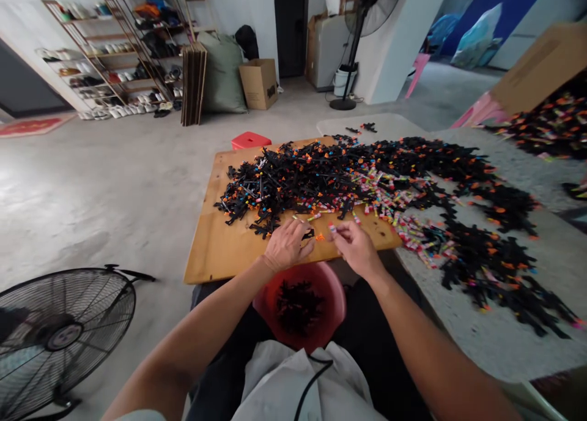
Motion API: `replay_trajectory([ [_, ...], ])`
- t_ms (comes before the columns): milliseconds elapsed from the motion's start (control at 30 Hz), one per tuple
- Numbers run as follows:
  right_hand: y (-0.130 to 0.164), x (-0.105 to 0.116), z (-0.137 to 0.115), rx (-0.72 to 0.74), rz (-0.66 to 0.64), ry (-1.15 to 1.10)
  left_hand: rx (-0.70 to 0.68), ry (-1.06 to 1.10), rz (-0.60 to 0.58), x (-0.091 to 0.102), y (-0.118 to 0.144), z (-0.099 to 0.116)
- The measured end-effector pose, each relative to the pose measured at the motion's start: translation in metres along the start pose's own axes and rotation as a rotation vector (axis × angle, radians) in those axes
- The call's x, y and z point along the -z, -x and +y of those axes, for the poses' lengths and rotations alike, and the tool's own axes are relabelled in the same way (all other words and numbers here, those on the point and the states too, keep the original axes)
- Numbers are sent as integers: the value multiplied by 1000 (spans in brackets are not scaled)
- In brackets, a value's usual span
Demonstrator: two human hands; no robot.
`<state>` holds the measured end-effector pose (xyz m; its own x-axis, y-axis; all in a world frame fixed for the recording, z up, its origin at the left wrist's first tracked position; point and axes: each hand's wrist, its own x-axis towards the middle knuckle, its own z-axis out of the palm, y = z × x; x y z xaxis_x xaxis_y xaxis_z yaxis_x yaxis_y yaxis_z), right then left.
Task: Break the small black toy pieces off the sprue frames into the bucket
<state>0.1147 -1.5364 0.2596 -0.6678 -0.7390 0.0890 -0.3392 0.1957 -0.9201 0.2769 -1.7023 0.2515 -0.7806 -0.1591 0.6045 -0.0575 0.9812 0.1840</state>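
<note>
Two hands work at the near edge of the tabletop [215, 256]. Left hand [287, 245] presses fingers closed on a black part [308, 232]; right hand [355, 245] pinches a small coloured piece [331, 228] just beside it. Heap [330, 176] of black parts spreads across the far side. Red bucket [321, 286] sits below the edge, partly filled. Risk: small pieces lie near the edge and could be swept off, missing the bucket.
</note>
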Motion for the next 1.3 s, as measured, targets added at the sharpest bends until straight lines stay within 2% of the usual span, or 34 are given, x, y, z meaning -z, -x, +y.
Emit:
replay_trajectory([
  [67, 17, -11, -4, -21, -122, -283, -15, 18, -38, 7, 1, 5],
  [133, 28, -19, -6, -50, -150, -440, -29, 47, -77, 12, 1, 9],
  [333, 34, -24, -7, -60, -71, -548, -44, 60, -124, 15, 4, 10],
  [433, 34, -25, -10, -28, -10, -542, -83, 41, -147, 14, 6, 10],
  [767, 37, -24, -5, 32, -6, -426, -83, 48, -150, 19, 6, 9],
  [1000, 40, -28, -6, -47, 56, -509, -99, 7, -220, 26, 1, 11],
  [1167, 42, -21, -1, 20, -3, -363, -133, -2, -271, 26, 1, 9],
  [1300, 41, -11, 0, 55, -82, -216, -103, 4, -305, 26, 2, 11],
])
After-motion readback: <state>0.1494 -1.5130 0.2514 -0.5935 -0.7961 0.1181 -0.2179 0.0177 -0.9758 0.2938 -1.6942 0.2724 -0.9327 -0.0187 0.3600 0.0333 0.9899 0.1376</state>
